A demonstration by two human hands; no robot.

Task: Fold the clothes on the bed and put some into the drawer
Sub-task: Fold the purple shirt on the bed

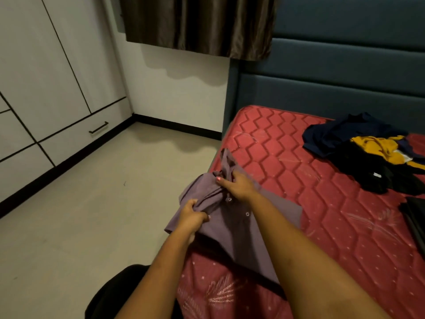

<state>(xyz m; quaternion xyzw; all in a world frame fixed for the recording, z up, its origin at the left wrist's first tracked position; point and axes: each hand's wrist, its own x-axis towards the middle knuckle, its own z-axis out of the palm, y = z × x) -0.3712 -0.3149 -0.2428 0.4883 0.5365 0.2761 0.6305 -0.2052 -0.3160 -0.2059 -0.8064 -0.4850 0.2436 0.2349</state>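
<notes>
A mauve button-up shirt (239, 229) lies bunched at the near left edge of the red quilted mattress (305, 192), partly hanging over the side. My left hand (190, 216) grips a fold of its fabric at the lower left. My right hand (236, 185) grips the gathered cloth near the collar, thumb on top. A heap of unfolded clothes, navy (340, 134), yellow (381, 146) and black (377, 173), sits at the far right of the bed. The white drawer with a black handle (98, 128) is shut, low in the wardrobe at left.
A dark folded garment (414, 217) lies at the bed's right edge. The blue padded headboard (333, 72) stands behind the mattress. Beige tiled floor (96, 215) stretches between bed and wardrobe. A brown curtain (197, 24) hangs above.
</notes>
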